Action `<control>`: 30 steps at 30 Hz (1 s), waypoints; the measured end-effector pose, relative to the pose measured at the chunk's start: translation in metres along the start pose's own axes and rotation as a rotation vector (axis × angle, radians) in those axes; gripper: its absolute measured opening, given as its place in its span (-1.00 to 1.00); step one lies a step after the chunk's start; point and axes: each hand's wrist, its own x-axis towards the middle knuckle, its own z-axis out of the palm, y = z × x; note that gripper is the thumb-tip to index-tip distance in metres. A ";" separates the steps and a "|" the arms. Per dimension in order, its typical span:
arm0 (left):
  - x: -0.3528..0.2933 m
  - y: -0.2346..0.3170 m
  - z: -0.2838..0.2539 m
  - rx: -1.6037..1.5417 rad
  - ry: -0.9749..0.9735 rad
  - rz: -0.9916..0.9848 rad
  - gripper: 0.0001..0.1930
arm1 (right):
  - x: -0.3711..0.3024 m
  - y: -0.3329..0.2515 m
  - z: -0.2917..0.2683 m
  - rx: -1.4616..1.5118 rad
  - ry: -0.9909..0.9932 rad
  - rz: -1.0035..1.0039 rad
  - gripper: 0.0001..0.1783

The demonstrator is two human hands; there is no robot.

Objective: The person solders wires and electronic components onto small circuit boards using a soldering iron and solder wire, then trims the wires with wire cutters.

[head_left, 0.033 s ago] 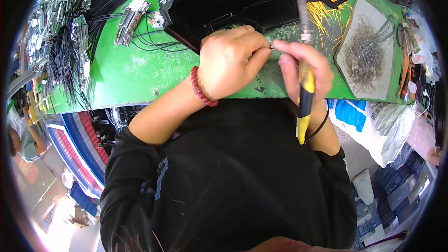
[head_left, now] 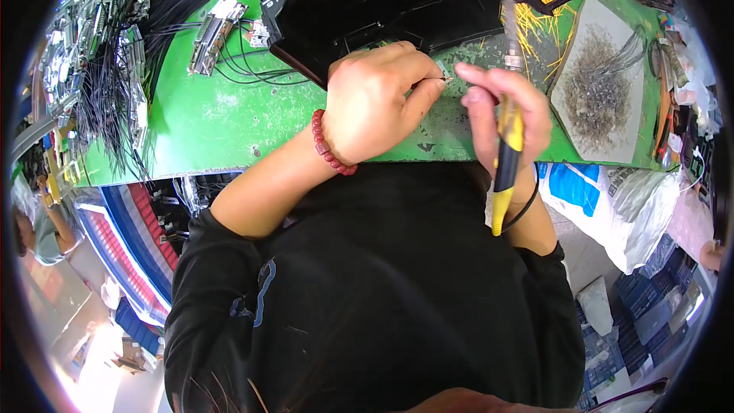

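My left hand (head_left: 375, 95), with a red bead bracelet (head_left: 333, 151) at the wrist, is closed in a pinch at the near edge of a black moulded housing (head_left: 382, 8). A thin dark wire end (head_left: 446, 79) pokes out between thumb and forefinger; most of it is hidden. Just to the right, my right hand (head_left: 508, 111) holds a soldering iron (head_left: 508, 141) with a yellow and black handle. Its metal barrel points away from me, over the housing's right part. The right thumb and forefinger are apart from each other and from the wire end.
On the green bench (head_left: 229, 122), black wires with metallic strips (head_left: 84, 53) heap at the left. One metallic part (head_left: 217, 34) lies nearer. Yellow wires (head_left: 535, 27) lie behind the iron. At the right, a pale board (head_left: 592, 130) carries dark crumbs. A white bag (head_left: 623, 222) hangs below.
My right hand has shifted slightly right with the soldering iron, its thumb and forefinger drawing back from the wire end. The left hand is still.
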 end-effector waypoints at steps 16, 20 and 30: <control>0.000 0.001 -0.002 -0.074 -0.002 -0.090 -0.94 | -0.005 -0.001 0.000 0.091 -0.090 -0.057 -0.76; -0.001 0.000 -0.002 -0.109 -0.010 -0.080 -0.94 | -0.006 0.002 -0.001 0.251 -0.082 0.109 -0.74; -0.001 -0.002 -0.003 -0.174 -0.022 -0.078 -0.93 | -0.010 0.008 -0.001 0.327 -0.044 0.072 -0.71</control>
